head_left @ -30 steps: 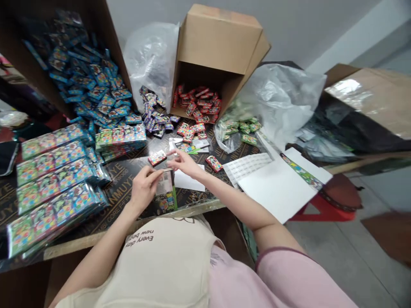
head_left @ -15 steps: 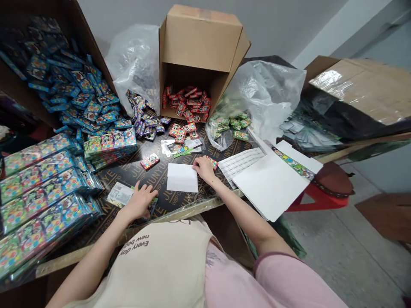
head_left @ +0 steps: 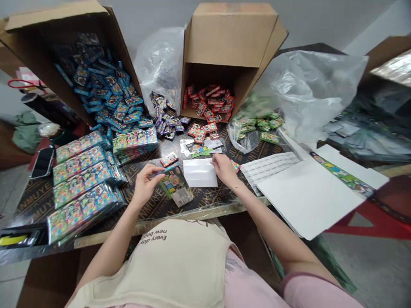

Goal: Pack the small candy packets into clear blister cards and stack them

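My left hand (head_left: pixel 145 185) pinches the edge of a flat printed plastic bag (head_left: pixel 176 186). Its dark, colourful front hangs to the right of the fingers, with a green edge and a pale label patch. A folded white card (head_left: pixel 200 176) lies just beyond the bag. The fingers of my right hand (head_left: pixel 224 170) are closed on the card's right edge. A small red patterned box (head_left: pixel 168 159) sits behind the bag, and another (head_left: pixel 235 165) is partly hidden by my right hand. Loose printed pieces (head_left: pixel 203 148) lie farther back.
Stacks of colourful packs (head_left: pixel 83 209) stand at the left. Behind are a carton of blue boxes (head_left: pixel 112 98), purple boxes (head_left: pixel 167 124), a carton (head_left: pixel 224 42) of red boxes and a bag of green boxes (head_left: pixel 260 126). White sheets (head_left: pixel 308 196) and a label sheet (head_left: pixel 268 169) lie right.
My left hand has lifted the printed bag from the table and brought it up beside the white card. My right hand stays at the card's right edge. The view has swung left.
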